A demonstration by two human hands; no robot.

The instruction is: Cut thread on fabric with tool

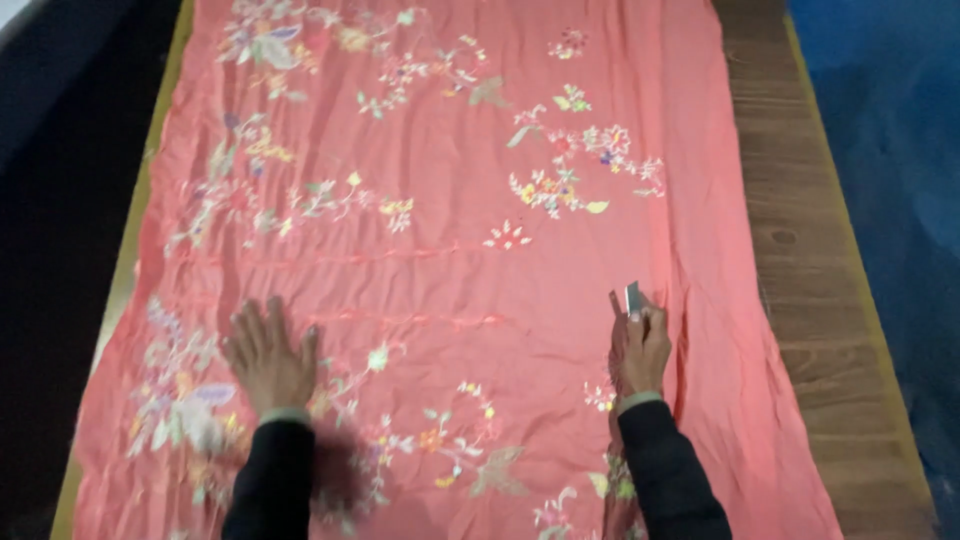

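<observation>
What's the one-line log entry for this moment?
left hand: flat on pink embroidered cloth | right hand: pinching small grey flat piece against cloth | cloth: spread on wooden table

- One view is given, from the head; it is aimed steeply down and forward
- The cloth (450,280) and table (810,260) are seen from near

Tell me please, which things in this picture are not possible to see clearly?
- Small flat object in the right hand, head view: mostly hidden by the fingers, so its kind is unclear.
- Pink embroidered cloth: cut off by the top and bottom edges.
- Left hand: blurred, lying flat on the cloth.
- Wooden table: mostly covered by the cloth.
</observation>
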